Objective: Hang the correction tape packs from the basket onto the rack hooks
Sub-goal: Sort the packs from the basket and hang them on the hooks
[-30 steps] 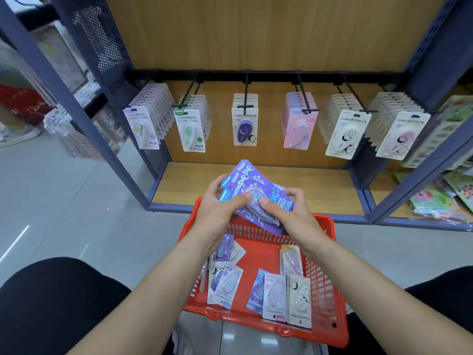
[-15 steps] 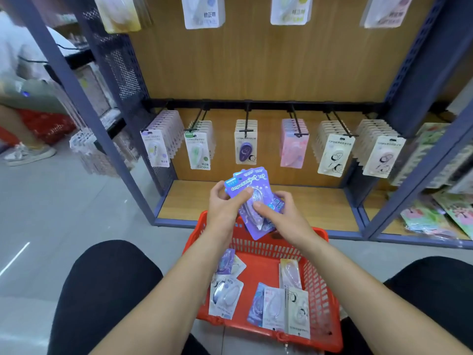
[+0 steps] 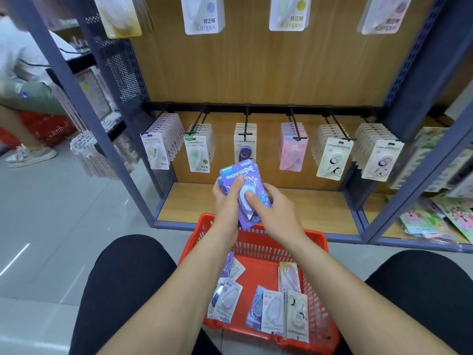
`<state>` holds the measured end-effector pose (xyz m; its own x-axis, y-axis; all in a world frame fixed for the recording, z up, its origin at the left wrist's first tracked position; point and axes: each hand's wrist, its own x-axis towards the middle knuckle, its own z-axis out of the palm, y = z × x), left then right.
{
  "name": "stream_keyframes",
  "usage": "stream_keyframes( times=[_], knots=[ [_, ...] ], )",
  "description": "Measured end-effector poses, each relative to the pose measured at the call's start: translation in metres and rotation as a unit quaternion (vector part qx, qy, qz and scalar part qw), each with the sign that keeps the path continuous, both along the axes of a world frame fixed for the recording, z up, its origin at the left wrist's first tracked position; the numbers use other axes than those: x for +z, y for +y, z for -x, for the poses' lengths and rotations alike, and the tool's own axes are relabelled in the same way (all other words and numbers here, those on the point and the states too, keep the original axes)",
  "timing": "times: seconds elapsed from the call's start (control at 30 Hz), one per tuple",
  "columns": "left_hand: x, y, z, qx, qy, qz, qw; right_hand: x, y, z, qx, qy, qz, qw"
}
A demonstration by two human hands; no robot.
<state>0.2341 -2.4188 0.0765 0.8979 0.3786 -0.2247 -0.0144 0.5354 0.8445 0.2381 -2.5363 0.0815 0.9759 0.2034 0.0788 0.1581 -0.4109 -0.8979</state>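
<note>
The purple cardboard correction tape packs with clear plastic blisters [image 3: 239,172] are being held as a small fanned stack in both hands, above the far rim of the red plastic basket [image 3: 316,235] and in front of the lower row of the rack. The left hand [image 3: 226,208] is gripping the stack from its left edge, the thumb lying across the printed front and the fingers curling behind. The right hand [image 3: 277,213] is gripping the right edge, its thumb pressing on the front pack's blister and its fingers wrapping round the back. The stack is standing nearly upright, tilting a little to the left.

More loose packs [image 3: 272,310] are lying flat on the basket floor, in purple, white and pale pink, some overlapping. The basket is sitting on the grey tiled floor [image 3: 51,226] between the person's knees in black trousers [image 3: 125,285].

Six black metal hooks [image 3: 246,125] are projecting from a black rail [image 3: 268,108] on the wooden back panel, each carrying a row of hanging packs: lilac [image 3: 154,149], green [image 3: 198,153], dark purple [image 3: 244,147], pink [image 3: 293,152], and two cream rows with cartoon prints [image 3: 332,160]. The held stack is overlapping the lower part of the dark purple row in the view. An upper row of larger-looking packs [image 3: 202,14] is hanging along the top edge. The blue metal frame [image 3: 74,93] is enclosing the rack, and another person's sneaker [image 3: 28,156] is showing at the far left.
</note>
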Motion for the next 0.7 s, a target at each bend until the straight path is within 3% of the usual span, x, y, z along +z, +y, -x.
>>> stream_keyframes(
  times=[0.13,0.3,0.47,0.7],
  knots=[
    [0.000,0.002,0.003,-0.014,-0.002,0.012,1.000,0.003,-0.001,0.006,0.010,-0.037,0.013,0.999],
    [0.005,0.007,0.007,-0.029,-0.020,0.046,0.998,0.003,0.000,0.004,-0.038,-0.026,-0.059,0.997],
    [0.000,0.010,0.003,-0.043,-0.016,-0.031,0.998,0.008,0.001,-0.001,-0.116,-0.010,-0.089,0.989],
    [-0.001,0.012,0.005,-0.051,-0.030,-0.102,0.993,0.007,0.000,-0.005,-0.117,0.044,-0.139,0.982]
  ],
)
